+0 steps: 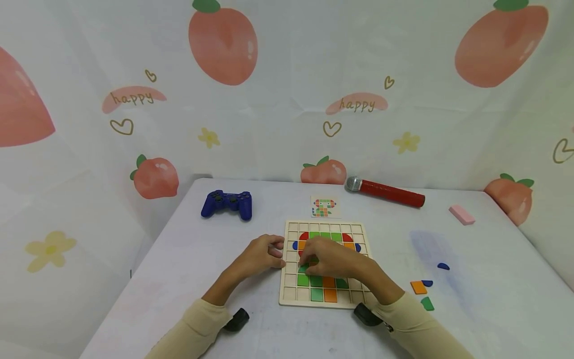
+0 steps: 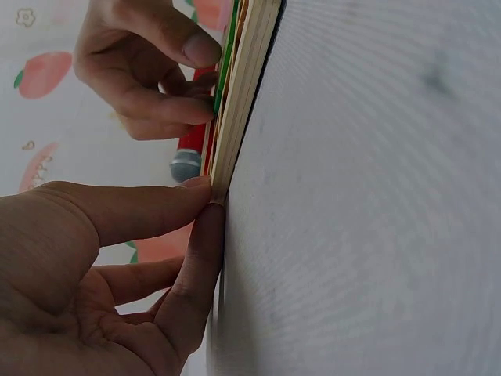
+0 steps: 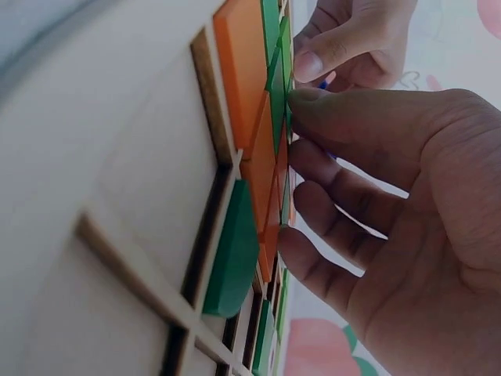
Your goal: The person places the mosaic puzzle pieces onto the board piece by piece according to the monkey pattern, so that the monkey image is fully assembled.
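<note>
A square wooden grid board (image 1: 290, 294) lies on the table, partly filled with green, orange, red and blue flat pieces. My left hand (image 1: 261, 256) is at its left edge, thumb and index finger pinching the rim in the left wrist view. Over the left-middle cells, my right hand (image 1: 333, 257) has its thumb and fingertips around a green piece (image 1: 303, 269) at the board's surface. The right hand covers several pieces in the middle. In the right wrist view, a green piece with a rounded corner (image 3: 233, 254) sits in a cell near orange pieces (image 3: 241, 66).
Loose at the right lie an orange square (image 1: 419, 287), blue half-rounds (image 1: 443, 266) and a green piece (image 1: 427, 303). Behind the board are a pattern card (image 1: 326, 207) and a red microphone (image 1: 390, 193). A blue game controller (image 1: 227, 203) and pink block (image 1: 462, 215) flank them.
</note>
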Motion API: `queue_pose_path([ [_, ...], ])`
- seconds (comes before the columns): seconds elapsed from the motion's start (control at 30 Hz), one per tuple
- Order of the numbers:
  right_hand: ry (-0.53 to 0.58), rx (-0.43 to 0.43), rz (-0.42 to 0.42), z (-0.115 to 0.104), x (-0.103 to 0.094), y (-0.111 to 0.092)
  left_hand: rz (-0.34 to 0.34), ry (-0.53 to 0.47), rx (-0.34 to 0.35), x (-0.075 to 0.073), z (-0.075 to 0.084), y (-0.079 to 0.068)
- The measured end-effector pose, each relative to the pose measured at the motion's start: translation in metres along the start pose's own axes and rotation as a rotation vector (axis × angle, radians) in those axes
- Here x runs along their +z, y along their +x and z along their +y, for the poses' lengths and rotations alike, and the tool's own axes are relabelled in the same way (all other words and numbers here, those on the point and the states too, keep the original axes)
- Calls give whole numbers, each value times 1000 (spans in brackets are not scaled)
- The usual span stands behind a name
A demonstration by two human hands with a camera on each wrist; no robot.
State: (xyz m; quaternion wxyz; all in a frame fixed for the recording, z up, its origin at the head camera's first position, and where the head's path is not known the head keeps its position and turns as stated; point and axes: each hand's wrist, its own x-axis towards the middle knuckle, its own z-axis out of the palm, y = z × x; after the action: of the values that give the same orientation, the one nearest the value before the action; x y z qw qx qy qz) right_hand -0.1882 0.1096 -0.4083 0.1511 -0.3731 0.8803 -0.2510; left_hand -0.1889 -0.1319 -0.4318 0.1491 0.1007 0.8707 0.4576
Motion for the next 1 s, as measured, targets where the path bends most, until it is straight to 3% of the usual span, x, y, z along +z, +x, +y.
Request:
queue_pose_path([
  [0.33, 83, 33, 60, 11, -8, -26, 6, 3, 8, 2, 1, 0],
  [0.73, 97, 196, 145, 48, -24, -90, 8, 14, -4, 1, 1, -1],
  [1.0, 31, 279, 207, 67, -28, -132, 8, 12, -2, 1, 0, -1],
])
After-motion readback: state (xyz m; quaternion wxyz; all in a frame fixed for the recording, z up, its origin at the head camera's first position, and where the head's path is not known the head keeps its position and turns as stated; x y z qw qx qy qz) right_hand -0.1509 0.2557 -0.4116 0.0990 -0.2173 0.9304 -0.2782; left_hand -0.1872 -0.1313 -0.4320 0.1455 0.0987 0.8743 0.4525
